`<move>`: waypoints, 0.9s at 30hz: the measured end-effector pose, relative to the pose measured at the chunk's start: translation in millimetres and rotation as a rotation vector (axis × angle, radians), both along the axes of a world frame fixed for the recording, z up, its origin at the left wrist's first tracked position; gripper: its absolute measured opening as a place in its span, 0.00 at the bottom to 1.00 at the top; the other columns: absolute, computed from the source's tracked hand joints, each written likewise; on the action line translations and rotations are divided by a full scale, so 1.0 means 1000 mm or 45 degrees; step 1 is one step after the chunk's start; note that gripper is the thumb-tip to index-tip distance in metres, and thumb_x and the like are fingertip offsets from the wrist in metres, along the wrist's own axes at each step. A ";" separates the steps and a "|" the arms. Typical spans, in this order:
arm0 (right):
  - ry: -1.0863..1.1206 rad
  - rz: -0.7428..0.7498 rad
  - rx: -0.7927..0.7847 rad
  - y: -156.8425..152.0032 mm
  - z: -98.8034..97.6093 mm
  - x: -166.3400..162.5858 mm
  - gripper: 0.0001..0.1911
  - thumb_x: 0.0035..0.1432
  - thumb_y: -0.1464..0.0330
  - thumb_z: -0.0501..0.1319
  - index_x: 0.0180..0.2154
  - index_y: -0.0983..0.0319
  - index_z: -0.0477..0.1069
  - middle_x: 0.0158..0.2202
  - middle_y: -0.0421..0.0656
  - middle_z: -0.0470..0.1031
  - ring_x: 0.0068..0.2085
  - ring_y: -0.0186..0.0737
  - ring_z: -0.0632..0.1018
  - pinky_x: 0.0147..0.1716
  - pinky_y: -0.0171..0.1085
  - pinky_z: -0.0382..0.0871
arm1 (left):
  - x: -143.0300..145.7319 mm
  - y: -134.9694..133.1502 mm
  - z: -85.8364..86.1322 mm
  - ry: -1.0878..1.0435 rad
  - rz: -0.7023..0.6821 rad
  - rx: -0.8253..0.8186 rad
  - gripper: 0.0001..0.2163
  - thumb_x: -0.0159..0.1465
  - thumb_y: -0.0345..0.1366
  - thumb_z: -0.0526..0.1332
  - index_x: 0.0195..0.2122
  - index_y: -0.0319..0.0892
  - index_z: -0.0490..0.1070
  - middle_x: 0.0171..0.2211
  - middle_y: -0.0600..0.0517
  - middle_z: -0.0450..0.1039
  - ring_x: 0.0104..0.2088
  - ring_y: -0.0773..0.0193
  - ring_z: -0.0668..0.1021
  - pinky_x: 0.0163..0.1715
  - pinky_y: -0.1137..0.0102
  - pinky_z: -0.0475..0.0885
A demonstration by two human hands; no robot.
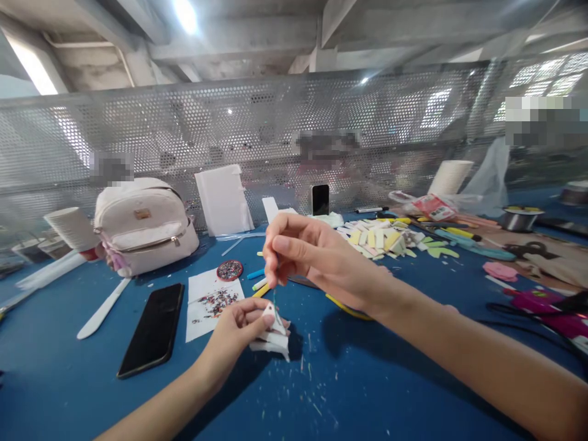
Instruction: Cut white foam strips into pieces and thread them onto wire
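My left hand [239, 327] is closed around a small white folded piece [274, 335], held just above the blue table [321, 392]. My right hand [312, 257] hovers right above it, thumb and fingers pinched on something thin that points down at the white piece; it is too fine to name. A white paper sheet [209, 306] scattered with tiny coloured bits lies left of my hands, with a small round dish of bits [229, 269] at its top edge.
A black phone [154, 331] and a white knife-like tool [103, 309] lie at left, a cream backpack [142, 223] behind them. A pile of pastel foam strips [381, 239] sits at the back centre. Tools and pink items [542, 300] crowd the right side. A perforated metal screen [275, 128] borders the table.
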State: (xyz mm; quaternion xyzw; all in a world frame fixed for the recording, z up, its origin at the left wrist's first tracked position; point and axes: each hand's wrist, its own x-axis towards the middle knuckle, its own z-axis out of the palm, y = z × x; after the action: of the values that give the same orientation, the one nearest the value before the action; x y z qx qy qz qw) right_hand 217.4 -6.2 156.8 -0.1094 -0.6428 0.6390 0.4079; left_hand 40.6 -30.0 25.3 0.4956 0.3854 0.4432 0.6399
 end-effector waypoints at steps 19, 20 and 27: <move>0.139 0.129 -0.259 0.009 -0.031 -0.021 0.10 0.60 0.64 0.69 0.34 0.62 0.72 0.27 0.35 0.75 0.28 0.28 0.78 0.29 0.27 0.72 | 0.009 -0.009 -0.006 -0.121 -0.168 -0.085 0.17 0.56 0.42 0.75 0.38 0.36 0.75 0.32 0.43 0.84 0.32 0.57 0.86 0.36 0.68 0.80; 0.135 0.126 -0.260 0.010 -0.033 -0.022 0.10 0.60 0.64 0.69 0.34 0.62 0.72 0.27 0.35 0.75 0.28 0.28 0.78 0.28 0.26 0.72 | 0.009 -0.009 -0.006 -0.129 -0.166 -0.094 0.18 0.55 0.43 0.75 0.38 0.35 0.75 0.32 0.43 0.84 0.32 0.56 0.86 0.36 0.68 0.80; 0.102 0.118 -0.273 0.013 -0.038 -0.023 0.11 0.61 0.63 0.69 0.34 0.62 0.71 0.28 0.36 0.74 0.28 0.29 0.78 0.29 0.28 0.72 | 0.010 -0.010 -0.006 -0.184 -0.198 -0.100 0.17 0.55 0.41 0.75 0.37 0.35 0.74 0.32 0.42 0.84 0.32 0.57 0.86 0.36 0.68 0.80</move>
State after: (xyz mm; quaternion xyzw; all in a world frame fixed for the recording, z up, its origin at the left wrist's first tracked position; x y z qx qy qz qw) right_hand 194.0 6.6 119.0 -0.0970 -0.5583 0.7262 0.3893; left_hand 51.0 -39.9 18.9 0.4654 0.3157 0.4113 0.7173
